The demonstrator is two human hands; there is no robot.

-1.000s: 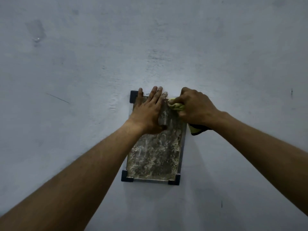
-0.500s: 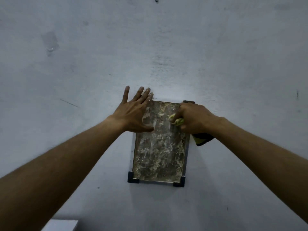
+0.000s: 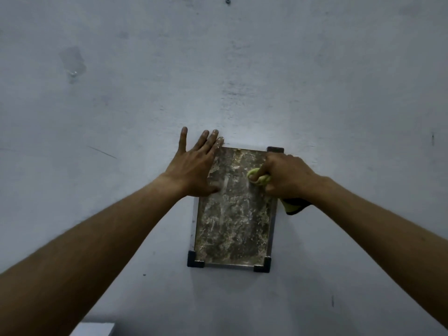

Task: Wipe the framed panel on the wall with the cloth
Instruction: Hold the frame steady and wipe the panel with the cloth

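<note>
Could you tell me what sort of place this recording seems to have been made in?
Probably a plain indoor room, though little shows. The view is filled by a scuffed, pale painted wall carrying a small framed panel with dark corner brackets, plus a bare screw higher up.

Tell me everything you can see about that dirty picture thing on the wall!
The framed panel is an upright rectangle flat against the grey wall. Its thin silvery frame has black corner pieces; three show, the top-left hidden by the left hand. Its dark, shiny face is blotched with pale smears nearly all over. The left hand lies open on its upper left edge. The right hand presses a bunched yellow-green cloth against its upper right.
</note>
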